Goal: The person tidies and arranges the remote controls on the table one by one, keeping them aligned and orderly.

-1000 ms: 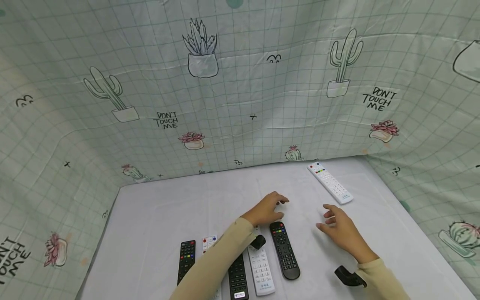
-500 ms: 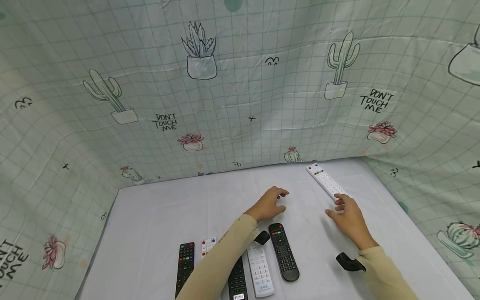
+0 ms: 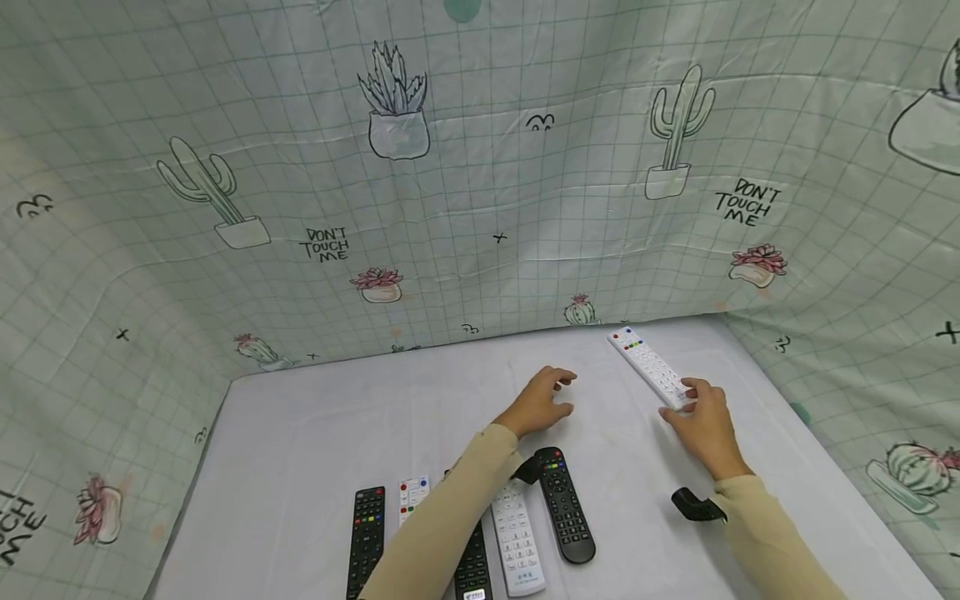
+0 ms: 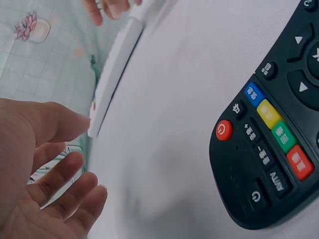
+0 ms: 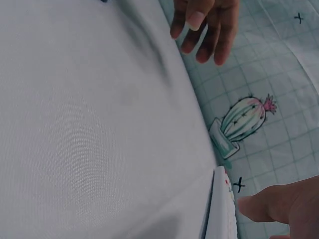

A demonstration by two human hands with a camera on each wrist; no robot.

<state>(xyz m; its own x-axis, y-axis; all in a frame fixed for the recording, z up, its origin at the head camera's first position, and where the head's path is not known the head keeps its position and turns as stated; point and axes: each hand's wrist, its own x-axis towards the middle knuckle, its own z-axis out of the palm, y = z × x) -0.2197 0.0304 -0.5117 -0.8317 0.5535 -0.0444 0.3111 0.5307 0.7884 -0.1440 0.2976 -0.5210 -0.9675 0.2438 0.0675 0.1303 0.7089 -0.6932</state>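
A white remote control (image 3: 647,363) lies slantwise at the back right of the table. My right hand (image 3: 703,425) is at its near end, thumb and fingers spread to either side of that end. In the right wrist view the thumb (image 5: 266,203) is close beside the white remote (image 5: 219,214); the other fingers are mostly out of sight. Over the middle of the table hovers my left hand (image 3: 534,404), fingers loosely bent and holding nothing. A black remote control (image 3: 566,508) with coloured buttons lies just below it, also large in the left wrist view.
More remotes lie in a row at the front: a black one (image 3: 366,533) at left, a white one (image 3: 412,492) partly under the left sleeve, another black one (image 3: 472,568) and a longer white one (image 3: 517,537). A patterned cloth (image 3: 480,183) walls the table's back and sides.
My right hand has moved forward and right to the near end of the white remote. My left hand has shifted slightly forward. The remotes lie as before.
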